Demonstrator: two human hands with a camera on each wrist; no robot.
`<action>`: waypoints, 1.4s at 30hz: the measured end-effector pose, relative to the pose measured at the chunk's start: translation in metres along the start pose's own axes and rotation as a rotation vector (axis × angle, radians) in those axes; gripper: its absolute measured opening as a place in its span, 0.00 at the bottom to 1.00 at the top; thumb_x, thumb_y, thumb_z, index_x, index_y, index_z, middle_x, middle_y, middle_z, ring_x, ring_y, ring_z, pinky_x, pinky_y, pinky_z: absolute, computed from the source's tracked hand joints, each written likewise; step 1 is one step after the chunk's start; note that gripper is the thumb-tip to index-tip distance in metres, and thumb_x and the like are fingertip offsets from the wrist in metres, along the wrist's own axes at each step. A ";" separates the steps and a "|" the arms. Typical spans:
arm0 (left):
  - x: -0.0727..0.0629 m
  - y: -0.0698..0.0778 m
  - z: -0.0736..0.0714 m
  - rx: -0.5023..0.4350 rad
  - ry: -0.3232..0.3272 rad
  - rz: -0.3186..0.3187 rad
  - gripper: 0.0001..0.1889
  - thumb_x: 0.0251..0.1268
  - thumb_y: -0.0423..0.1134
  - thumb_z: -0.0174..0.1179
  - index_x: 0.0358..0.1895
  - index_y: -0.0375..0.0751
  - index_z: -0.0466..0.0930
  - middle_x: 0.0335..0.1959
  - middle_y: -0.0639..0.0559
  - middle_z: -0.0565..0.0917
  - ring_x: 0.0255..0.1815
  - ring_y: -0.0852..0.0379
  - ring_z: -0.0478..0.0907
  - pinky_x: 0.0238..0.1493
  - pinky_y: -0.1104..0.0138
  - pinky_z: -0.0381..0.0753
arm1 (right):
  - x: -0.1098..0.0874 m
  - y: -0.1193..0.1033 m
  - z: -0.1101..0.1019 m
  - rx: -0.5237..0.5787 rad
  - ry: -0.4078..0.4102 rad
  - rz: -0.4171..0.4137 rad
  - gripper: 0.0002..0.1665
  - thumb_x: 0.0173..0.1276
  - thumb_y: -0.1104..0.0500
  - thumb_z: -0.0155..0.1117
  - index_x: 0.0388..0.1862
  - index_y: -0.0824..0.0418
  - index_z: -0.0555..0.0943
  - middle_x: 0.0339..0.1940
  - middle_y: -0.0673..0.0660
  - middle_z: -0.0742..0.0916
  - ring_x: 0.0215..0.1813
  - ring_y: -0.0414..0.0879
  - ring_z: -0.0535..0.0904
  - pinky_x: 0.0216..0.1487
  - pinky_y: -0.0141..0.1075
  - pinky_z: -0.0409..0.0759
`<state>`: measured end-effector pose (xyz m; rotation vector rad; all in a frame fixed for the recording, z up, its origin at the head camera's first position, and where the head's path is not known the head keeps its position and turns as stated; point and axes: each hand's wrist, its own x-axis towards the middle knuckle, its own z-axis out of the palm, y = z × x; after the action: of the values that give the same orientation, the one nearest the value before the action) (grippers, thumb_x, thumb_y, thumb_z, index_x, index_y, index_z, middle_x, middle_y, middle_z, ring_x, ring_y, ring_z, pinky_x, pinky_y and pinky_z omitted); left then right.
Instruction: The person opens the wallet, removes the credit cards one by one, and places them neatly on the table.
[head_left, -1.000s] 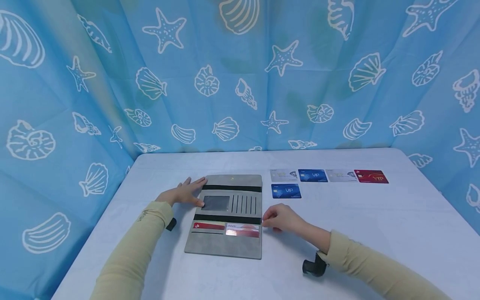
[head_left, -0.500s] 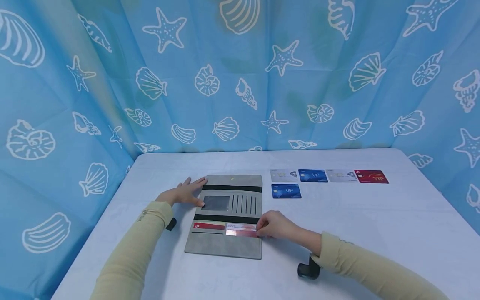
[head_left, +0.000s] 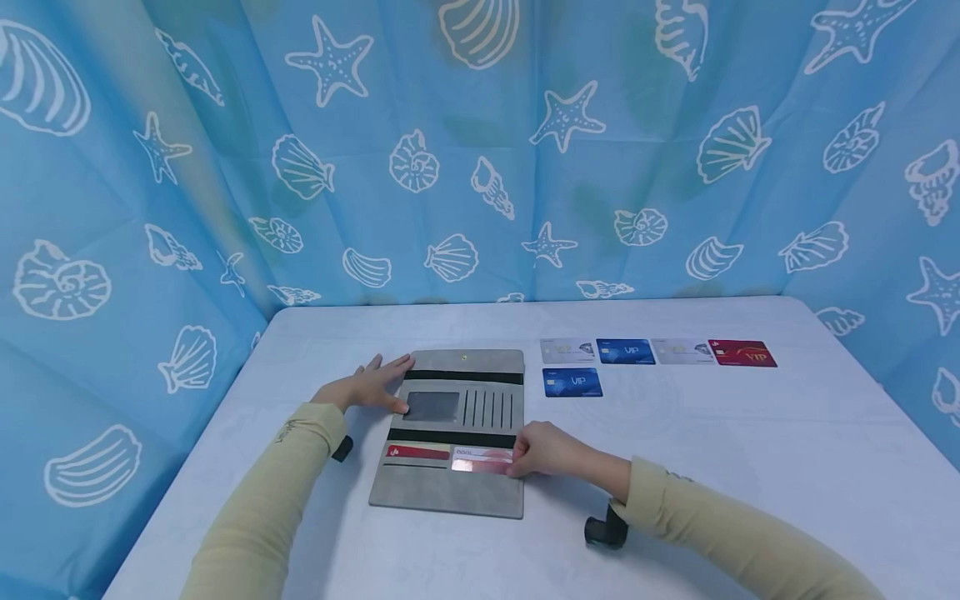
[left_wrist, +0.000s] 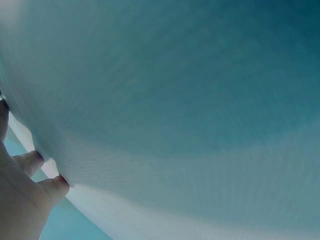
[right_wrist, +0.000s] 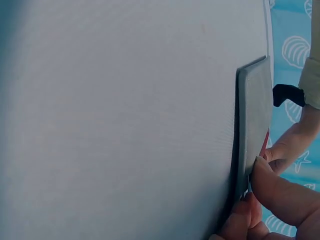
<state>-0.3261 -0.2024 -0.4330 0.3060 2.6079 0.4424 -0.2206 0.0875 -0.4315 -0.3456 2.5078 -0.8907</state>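
Note:
An unfolded grey wallet (head_left: 450,497) lies flat on the white table, with a clear window (head_left: 432,407) and a row of slots. Two cards sit in its near pockets: a red card (head_left: 417,452) on the left and a pink-and-white card (head_left: 476,459) on the right. My left hand (head_left: 367,388) rests with spread fingers on the wallet's left edge. At the right edge, my right hand (head_left: 547,450) grips the wallet beside the pink-and-white card, thumb on top and fingers curled at the side. That card's right end is hidden by the fingers.
Behind and right of the wallet lie two silver cards (head_left: 567,351), two blue cards (head_left: 572,382) and a red VIP card (head_left: 742,353). Black wrist devices (head_left: 606,532) hang below both sleeves. A blue shell-print curtain (head_left: 480,150) stands behind the table.
My right hand has moved left from beside the wallet onto its right edge, over the end of the pink-and-white card. The left hand has stayed still.

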 end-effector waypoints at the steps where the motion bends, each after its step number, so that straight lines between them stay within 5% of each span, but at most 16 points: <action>1: 0.000 0.000 0.000 -0.002 0.000 -0.002 0.49 0.50 0.53 0.65 0.73 0.52 0.43 0.75 0.48 0.43 0.72 0.37 0.28 0.67 0.41 0.31 | 0.001 0.000 0.000 0.003 0.002 0.004 0.09 0.54 0.61 0.70 0.20 0.60 0.78 0.17 0.50 0.76 0.24 0.41 0.71 0.24 0.28 0.68; 42: 0.000 0.000 0.001 -0.012 -0.003 -0.002 0.49 0.51 0.52 0.65 0.73 0.51 0.43 0.75 0.47 0.43 0.72 0.37 0.27 0.67 0.41 0.29 | 0.004 0.002 0.000 0.028 0.011 0.049 0.10 0.59 0.60 0.65 0.20 0.60 0.76 0.15 0.50 0.72 0.17 0.41 0.68 0.17 0.26 0.67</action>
<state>-0.3254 -0.2019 -0.4338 0.3000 2.6016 0.4570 -0.2240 0.0872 -0.4341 -0.2692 2.5004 -0.9098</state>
